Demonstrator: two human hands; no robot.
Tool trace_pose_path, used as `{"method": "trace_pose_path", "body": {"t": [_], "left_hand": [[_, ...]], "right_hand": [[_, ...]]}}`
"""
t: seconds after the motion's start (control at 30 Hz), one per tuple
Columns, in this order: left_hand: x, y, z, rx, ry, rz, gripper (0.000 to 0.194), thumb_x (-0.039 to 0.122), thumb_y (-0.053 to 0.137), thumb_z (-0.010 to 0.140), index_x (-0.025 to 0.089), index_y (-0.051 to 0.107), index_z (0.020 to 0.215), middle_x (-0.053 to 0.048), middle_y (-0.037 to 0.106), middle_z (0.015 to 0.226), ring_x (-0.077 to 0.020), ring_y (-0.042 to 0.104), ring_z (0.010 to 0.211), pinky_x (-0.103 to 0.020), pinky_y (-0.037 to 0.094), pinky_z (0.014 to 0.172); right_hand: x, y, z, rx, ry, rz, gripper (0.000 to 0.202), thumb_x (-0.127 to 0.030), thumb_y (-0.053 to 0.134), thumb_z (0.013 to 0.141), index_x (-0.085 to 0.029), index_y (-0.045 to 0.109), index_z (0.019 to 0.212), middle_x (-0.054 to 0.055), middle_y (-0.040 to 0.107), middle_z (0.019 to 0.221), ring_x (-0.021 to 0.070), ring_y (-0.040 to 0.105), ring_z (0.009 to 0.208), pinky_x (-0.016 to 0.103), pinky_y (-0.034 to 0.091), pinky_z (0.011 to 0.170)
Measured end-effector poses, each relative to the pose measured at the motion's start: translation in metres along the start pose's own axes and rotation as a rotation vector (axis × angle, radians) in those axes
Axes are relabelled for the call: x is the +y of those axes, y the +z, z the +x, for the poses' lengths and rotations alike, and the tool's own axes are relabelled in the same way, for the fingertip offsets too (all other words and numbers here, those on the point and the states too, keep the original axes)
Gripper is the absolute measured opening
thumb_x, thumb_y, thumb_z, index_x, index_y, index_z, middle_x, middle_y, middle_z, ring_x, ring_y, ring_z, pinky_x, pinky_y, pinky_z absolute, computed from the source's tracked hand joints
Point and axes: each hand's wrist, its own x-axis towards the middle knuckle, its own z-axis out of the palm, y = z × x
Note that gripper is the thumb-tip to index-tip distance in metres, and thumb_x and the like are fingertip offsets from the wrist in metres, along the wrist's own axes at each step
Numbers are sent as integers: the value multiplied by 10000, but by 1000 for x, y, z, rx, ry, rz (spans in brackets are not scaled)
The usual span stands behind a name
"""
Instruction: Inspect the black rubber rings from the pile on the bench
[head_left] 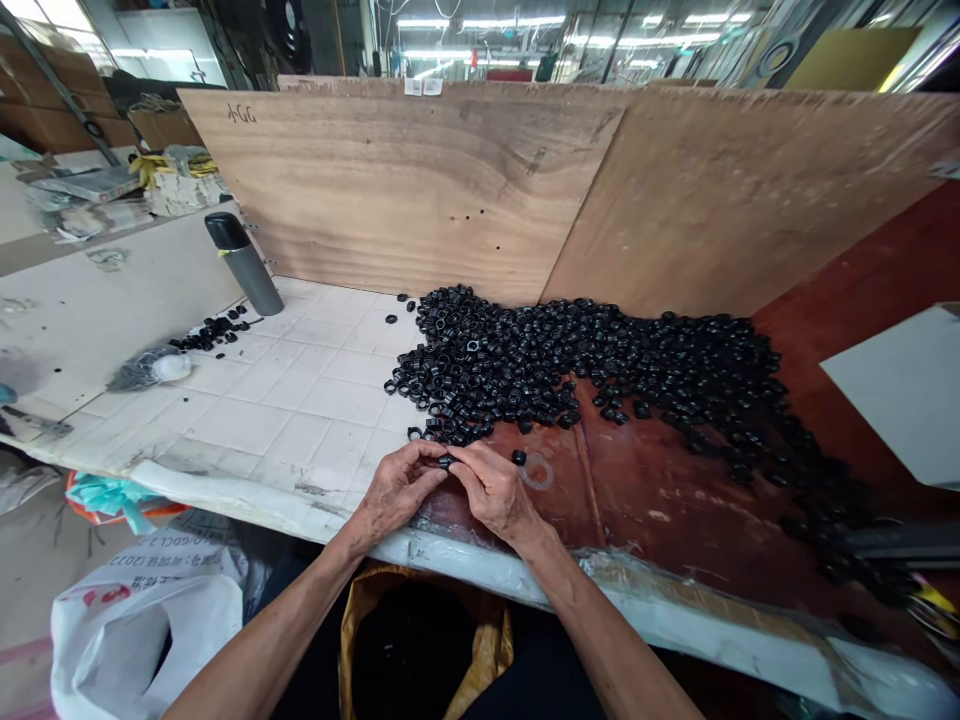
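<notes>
Near the table's front edge, my left hand [401, 487] and my right hand [496, 490] meet at the fingertips. Between them they pinch one small black ring [445, 462], partly covered by the fingers. Just beyond my hands lies a wide heap of black rings [510, 360], spreading to the right along the board. A single black piece [518, 457] rests on the red-brown surface, right beside my right hand. Next to it is a faint pale circle on the surface.
A dark bottle [244, 265] stands at the back left, near small black pieces [216, 332] and a plastic bag [150, 368]. A wooden board [405, 180] closes the back. Below the edge hangs an open yellow sack [352, 640]; a white sack [150, 610] is at left.
</notes>
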Motion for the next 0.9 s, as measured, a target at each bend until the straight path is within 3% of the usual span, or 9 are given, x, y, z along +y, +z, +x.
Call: {"method": "trace_pose_path", "body": {"t": [0.2,0.37,0.63,0.7,0.8,0.9], "left_hand": [[3,0,0,17,-15,11,255,320,693,907,171,676,1114,-76,704,1107,-180,704,933,-307,574,874],[3,-1,1,32,-2,34,240,312,694,905,171,683,1099,-77,696,1108,-172,691,925,-294,566,861],[0,0,1,34,9,5,255,322,713,896,169,691,1098,-84,692,1113,-184,692,950,-310,575,875],[1,-1,1,31,-2,-8,253,319,706,901,168,686,1104,-82,696,1107,-181,694,941,-309,576,872],[1,-2,0,19,10,9,240,300,692,914,173,685,1118,-84,701,1120,-191,695,975,-320,572,899],[-2,-2,-1,2,53,50,235,280,675,928,179,683,1141,-89,701,1141,-201,691,1020,-331,568,925]], "right_hand": [[-11,-5,6,84,120,99,95,-210,621,945,-211,677,1022,55,685,940,189,661,800,303,561,721],[-12,-7,9,68,78,124,132,-183,615,957,-210,729,1019,73,710,993,209,685,925,334,558,840],[-8,-3,8,130,50,102,57,-218,672,943,-212,719,973,60,723,936,199,697,857,318,576,796],[-10,-5,8,111,21,87,96,-200,650,948,-210,719,1013,76,724,997,210,696,915,333,576,831],[-9,-4,5,108,35,59,202,-205,638,954,-213,686,1150,63,720,965,199,696,847,321,585,784],[-4,0,0,89,28,17,192,-215,611,978,-214,672,1160,57,739,945,193,709,802,304,584,747]]}}
